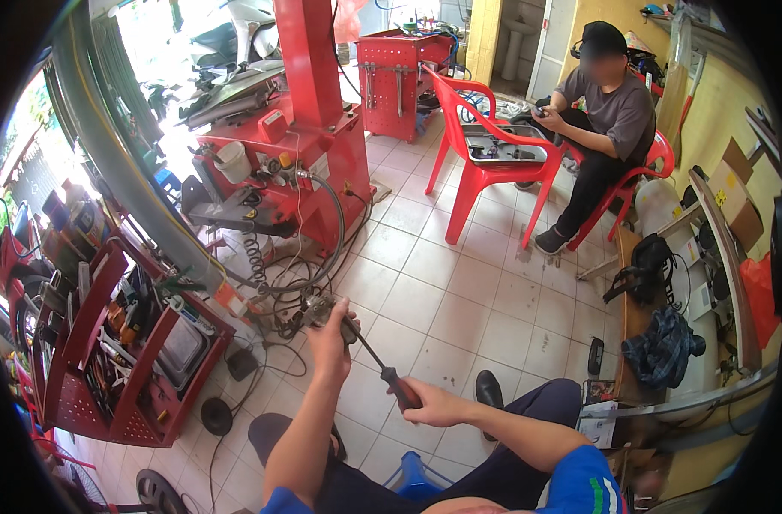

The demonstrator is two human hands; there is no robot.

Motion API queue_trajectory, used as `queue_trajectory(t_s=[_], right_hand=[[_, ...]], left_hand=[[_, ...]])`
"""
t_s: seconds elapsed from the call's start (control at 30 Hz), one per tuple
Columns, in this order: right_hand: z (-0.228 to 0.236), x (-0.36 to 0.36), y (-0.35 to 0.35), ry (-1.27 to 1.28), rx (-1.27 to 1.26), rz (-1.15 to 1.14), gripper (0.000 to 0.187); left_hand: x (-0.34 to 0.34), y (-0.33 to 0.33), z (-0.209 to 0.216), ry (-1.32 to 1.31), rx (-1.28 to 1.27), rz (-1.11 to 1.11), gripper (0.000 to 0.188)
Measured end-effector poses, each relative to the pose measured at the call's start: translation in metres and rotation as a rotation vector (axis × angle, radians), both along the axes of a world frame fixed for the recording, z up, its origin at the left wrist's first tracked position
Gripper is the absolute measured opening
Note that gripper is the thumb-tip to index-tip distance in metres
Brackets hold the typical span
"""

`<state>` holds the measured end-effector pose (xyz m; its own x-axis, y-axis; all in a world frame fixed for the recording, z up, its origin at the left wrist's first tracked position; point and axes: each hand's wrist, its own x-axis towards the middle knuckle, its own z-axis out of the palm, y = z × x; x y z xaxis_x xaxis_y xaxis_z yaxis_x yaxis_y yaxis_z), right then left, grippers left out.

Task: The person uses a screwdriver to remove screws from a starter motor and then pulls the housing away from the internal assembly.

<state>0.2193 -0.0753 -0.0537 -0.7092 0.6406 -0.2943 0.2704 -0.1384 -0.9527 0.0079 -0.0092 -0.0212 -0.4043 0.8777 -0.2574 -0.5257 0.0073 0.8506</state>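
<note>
Out in front of my lap, my left hand [329, 343] is closed round a small metal part [318, 308] with a rounded, shiny end. A dark piece [350, 331] shows beside its fingers; whether it belongs to the metal part I cannot tell. My right hand [435, 404] grips the dark, reddish handle of a screwdriver [391, 377]. The shaft slants up and left, and its tip reaches the dark piece by my left hand. The exact point of contact is too small to make out.
A red tool cart [142, 377] full of tools stands at left. Cables [292, 291] lie beside a red machine [322, 154]. A red chair [494, 163] carries a metal tray [504, 147]; behind it sits a person [609, 111]. At right, a wooden bench [635, 317] holds a dark bag [648, 265].
</note>
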Motion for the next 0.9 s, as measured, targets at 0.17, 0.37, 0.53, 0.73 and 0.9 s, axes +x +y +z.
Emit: queue_trajectory(t_s=[0.17,0.37,0.53,0.73,0.9], right_hand=[[0.003,0.002,0.006,0.119,0.203,-0.302,0.046],[0.019,0.002,0.008,-0.027,-0.245,0.052,0.05],[0.001,0.006,0.011,0.096,0.629,-0.088,0.046],[0.016,-0.011,0.005,-0.126,-0.463,-0.065,0.051],[0.002,0.006,0.009,0.057,0.163,0.122,0.044]], left_hand=[[-0.003,0.004,0.003,-0.063,0.016,0.073,0.024],[0.002,0.001,-0.004,-0.13,0.019,0.0,0.026],[-0.005,0.004,0.001,-0.178,0.045,0.05,0.027],[0.004,-0.004,0.002,-0.049,0.062,-0.061,0.023],[-0.002,-0.001,0.009,-0.098,0.048,-0.018,0.029]])
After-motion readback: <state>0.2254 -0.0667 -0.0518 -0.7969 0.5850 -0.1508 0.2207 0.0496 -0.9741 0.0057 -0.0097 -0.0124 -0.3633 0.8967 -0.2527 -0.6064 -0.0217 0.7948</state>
